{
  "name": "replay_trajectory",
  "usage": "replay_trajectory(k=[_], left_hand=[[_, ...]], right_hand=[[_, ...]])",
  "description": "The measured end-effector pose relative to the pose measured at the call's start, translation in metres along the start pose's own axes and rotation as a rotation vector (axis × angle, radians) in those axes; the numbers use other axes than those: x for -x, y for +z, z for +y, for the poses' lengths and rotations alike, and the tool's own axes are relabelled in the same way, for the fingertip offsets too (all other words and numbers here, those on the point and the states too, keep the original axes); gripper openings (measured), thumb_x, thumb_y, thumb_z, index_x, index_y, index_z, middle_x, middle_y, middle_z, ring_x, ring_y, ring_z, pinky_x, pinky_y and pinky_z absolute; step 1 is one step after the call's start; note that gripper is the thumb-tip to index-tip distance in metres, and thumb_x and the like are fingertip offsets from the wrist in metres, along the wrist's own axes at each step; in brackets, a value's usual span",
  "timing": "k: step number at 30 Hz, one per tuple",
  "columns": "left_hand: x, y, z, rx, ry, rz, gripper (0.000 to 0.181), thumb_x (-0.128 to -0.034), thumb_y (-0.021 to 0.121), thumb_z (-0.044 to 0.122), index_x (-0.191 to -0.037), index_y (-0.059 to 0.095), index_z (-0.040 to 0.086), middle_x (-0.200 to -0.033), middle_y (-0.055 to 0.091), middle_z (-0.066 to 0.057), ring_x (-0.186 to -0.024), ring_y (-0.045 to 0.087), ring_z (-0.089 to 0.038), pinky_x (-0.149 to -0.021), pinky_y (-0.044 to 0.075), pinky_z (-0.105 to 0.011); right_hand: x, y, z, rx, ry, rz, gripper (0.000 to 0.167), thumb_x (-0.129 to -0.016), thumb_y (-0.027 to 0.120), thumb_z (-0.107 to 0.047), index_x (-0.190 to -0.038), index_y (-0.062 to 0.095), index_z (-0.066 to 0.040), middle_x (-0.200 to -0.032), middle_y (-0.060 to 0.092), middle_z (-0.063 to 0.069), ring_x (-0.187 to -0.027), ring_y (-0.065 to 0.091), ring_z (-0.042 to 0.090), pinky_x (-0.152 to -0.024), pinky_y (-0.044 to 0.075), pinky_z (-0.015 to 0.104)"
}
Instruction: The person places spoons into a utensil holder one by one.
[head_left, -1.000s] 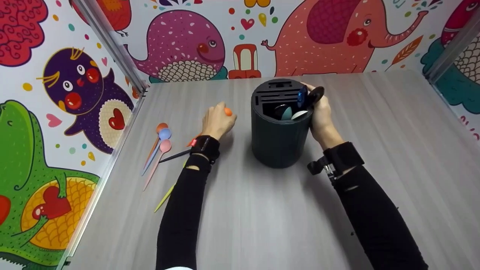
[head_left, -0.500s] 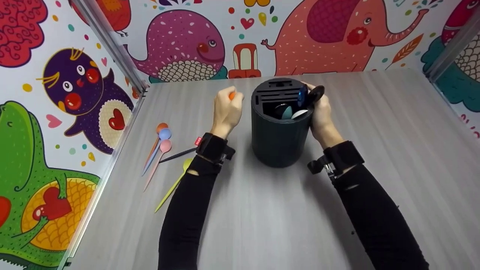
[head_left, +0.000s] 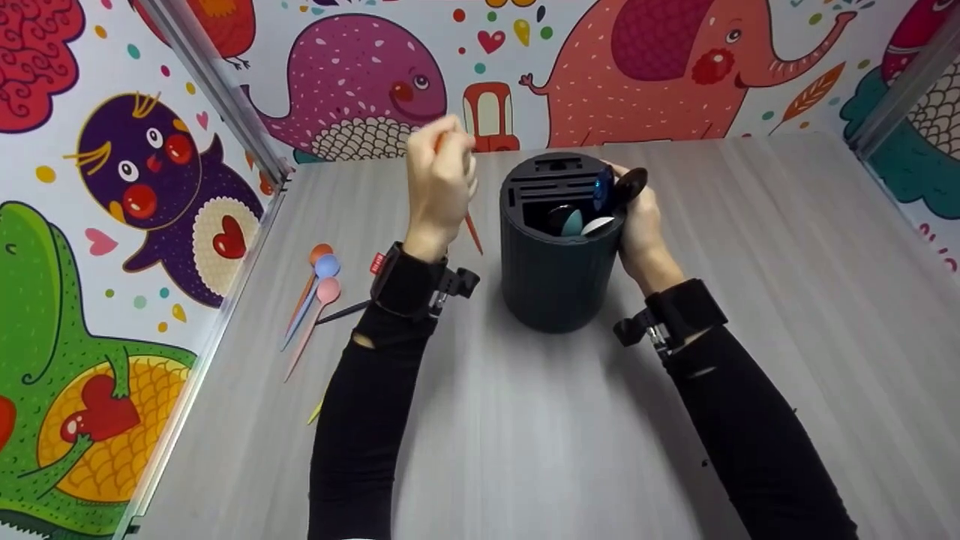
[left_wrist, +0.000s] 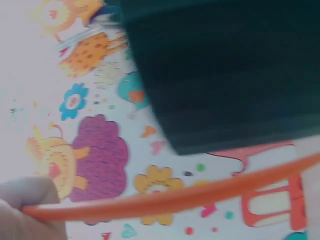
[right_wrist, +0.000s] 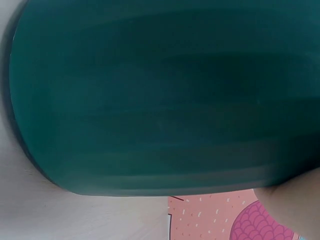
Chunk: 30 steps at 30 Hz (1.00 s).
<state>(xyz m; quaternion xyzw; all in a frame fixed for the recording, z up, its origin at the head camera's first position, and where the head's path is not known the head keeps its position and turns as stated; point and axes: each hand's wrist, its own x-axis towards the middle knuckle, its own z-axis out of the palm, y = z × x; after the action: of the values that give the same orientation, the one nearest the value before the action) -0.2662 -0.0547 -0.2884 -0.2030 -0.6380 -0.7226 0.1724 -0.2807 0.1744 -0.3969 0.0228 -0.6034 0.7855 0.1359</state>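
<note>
1. Judging by how things are lying, the work is looking partway along. The dark holder (head_left: 555, 281) is standing upright on the table (head_left: 487, 420), and utensils are already sitting in it: a teal piece (head_left: 572, 223), a white piece (head_left: 598, 224), a blue piece (head_left: 602, 187) and, at 2 o'clock on the rim, a dark spoon (head_left: 631, 186).

2. Outside it, between 8 and 9 o'clock of the holder, an orange spoon (head_left: 321, 253), a blue spoon (head_left: 327, 265) and a pink spoon (head_left: 328, 289) are lying close together; a dark handle (head_left: 343, 311) and a yellow tip (head_left: 316, 412) are partly hiding behind the left arm.

3. At the holder's 10 o'clock, the left hand (head_left: 441, 180) is gripping an orange utensil (left_wrist: 165, 201), its narrow end pointing toward 5 o'clock, apart from the holder. The hand is seemingly being held above the table, its back facing the head camera, its forearm reaching toward 12 to 1.

4. The right hand (head_left: 641, 236) is touching the holder's 3 o'clock side, its forearm slanting toward 11; its fingers are mostly hiding, so I cannot tell whether they are curling round it.
</note>
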Motion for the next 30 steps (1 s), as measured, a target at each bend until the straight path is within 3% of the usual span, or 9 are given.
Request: replay_trajectory(k=[8, 12, 19, 30], left_hand=[[-0.008, 0.013, 0.034, 0.259, 0.022, 0.01, 0.036, -0.0906, 0.033, -0.003, -0.063, 0.036, 0.019, -0.05, 0.026, 0.011, -0.042, 0.02, -0.003, -0.04, 0.016, -0.022], [-0.012, 0.023, 0.038, 0.292, 0.052, -0.003, 0.038, -0.0959, 0.033, -0.001, -0.063, 0.035, 0.018, -0.051, 0.025, 0.011, -0.042, 0.019, -0.004, -0.041, 0.016, -0.022], [-0.018, 0.039, 0.025, 0.275, 0.008, -0.012, 0.048, -0.1072, 0.037, 0.004, -0.062, 0.034, 0.02, -0.051, 0.025, 0.012, -0.042, 0.02, -0.003, -0.04, 0.018, -0.021], [-0.017, 0.045, -0.012, 0.327, -0.009, -0.078, 0.044, -0.1044, 0.037, 0.009, -0.063, 0.03, 0.022, -0.054, 0.02, 0.011, -0.044, 0.014, -0.004, -0.042, 0.013, -0.022]], right_hand=[[0.0, -0.001, 0.002, -0.007, -0.008, -0.003, 0.051, -0.115, 0.031, -0.03, -0.136, 0.065, 0.003, -0.101, 0.075, -0.01, -0.098, 0.065, 0.006, -0.093, 0.05, 0.024], [-0.001, -0.001, 0.002, -0.002, -0.025, -0.027, 0.054, -0.115, 0.032, -0.033, -0.139, 0.063, 0.005, -0.104, 0.075, -0.011, -0.1, 0.065, 0.007, -0.095, 0.05, 0.024], [-0.002, 0.0, 0.001, -0.014, -0.03, -0.006, 0.053, -0.115, 0.031, -0.032, -0.135, 0.066, 0.003, -0.104, 0.075, -0.009, -0.099, 0.066, 0.007, -0.094, 0.05, 0.024], [0.0, 0.0, 0.001, -0.001, -0.057, -0.036, 0.058, -0.115, 0.029, -0.037, -0.135, 0.067, 0.002, -0.104, 0.076, -0.009, -0.099, 0.066, 0.007, -0.094, 0.051, 0.024]])
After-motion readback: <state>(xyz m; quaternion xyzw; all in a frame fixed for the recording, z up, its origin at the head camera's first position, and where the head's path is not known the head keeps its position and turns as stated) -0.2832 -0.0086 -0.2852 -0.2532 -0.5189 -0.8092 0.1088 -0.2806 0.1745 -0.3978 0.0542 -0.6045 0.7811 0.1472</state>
